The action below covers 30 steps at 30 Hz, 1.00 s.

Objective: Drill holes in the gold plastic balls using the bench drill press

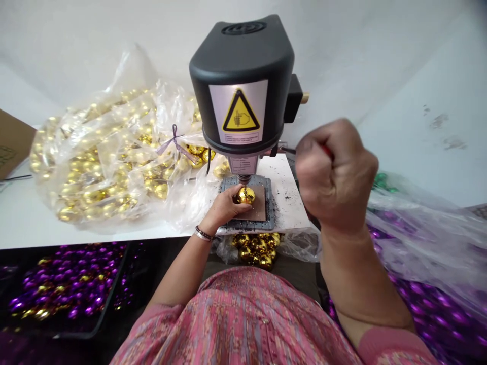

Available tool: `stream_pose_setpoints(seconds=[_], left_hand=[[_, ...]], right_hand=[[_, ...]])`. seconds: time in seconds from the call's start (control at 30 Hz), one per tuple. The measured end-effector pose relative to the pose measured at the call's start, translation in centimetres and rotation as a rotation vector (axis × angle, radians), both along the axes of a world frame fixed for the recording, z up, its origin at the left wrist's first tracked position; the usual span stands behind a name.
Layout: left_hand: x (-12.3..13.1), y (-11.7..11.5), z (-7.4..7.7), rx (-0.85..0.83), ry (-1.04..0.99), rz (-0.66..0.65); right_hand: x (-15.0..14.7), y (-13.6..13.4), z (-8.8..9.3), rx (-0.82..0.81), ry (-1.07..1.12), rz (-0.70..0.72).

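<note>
gold ball (246, 194) sits on a brown board (259, 211) directly below the drill press (243, 58). judged light, stiff, slick, possibly brittle; best held low by its sides. left hand (223, 206) pinches it; right hand (337, 177) is clenched around the lever (288, 150). bagged gold balls (114, 167) crowd the surface (19, 223) leftward; the drill press blocks access from above.

We look forward and down from up on the head, near the left hand (223, 207), right hand (337, 175) and black machine (242, 83).
</note>
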State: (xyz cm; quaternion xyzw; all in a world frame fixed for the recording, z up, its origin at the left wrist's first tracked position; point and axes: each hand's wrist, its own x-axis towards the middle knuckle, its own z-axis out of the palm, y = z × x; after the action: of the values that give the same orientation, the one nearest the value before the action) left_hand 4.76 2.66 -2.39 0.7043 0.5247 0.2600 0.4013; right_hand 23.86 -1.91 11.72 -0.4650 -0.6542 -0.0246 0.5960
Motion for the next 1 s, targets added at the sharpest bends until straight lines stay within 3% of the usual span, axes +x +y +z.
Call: stream_pose_setpoints(seconds=[0.17, 0.3, 0.73, 0.8, 0.87, 1.0], left_hand=[[0.1, -0.1, 0.3, 0.043, 0.023, -0.007], [0.0, -0.2, 0.2, 0.053, 0.043, -0.010], [0.1, -0.4, 0.3, 0.015, 0.005, 0.000], [0.1, -0.4, 0.2, 0.010, 0.009, 0.003], [0.2, -0.4, 0.1, 0.007, 0.007, 0.000], [0.1, -0.7, 0.1, 0.032, 0.010, 0.009]], right_hand=[[0.1, -1.9, -4.0, 0.080, -0.209, -0.073], [-0.2, -1.3, -6.6, 0.167, -0.195, -0.081], [-0.5, 0.5, -11.4, 0.291, -0.093, -0.003], [-0.5, 0.4, -11.3, 0.289, -0.081, -0.004], [-0.5, 0.0, -10.0, 0.263, -0.061, -0.014], [-0.6, -0.4, -4.7, 0.085, 0.035, -0.092]])
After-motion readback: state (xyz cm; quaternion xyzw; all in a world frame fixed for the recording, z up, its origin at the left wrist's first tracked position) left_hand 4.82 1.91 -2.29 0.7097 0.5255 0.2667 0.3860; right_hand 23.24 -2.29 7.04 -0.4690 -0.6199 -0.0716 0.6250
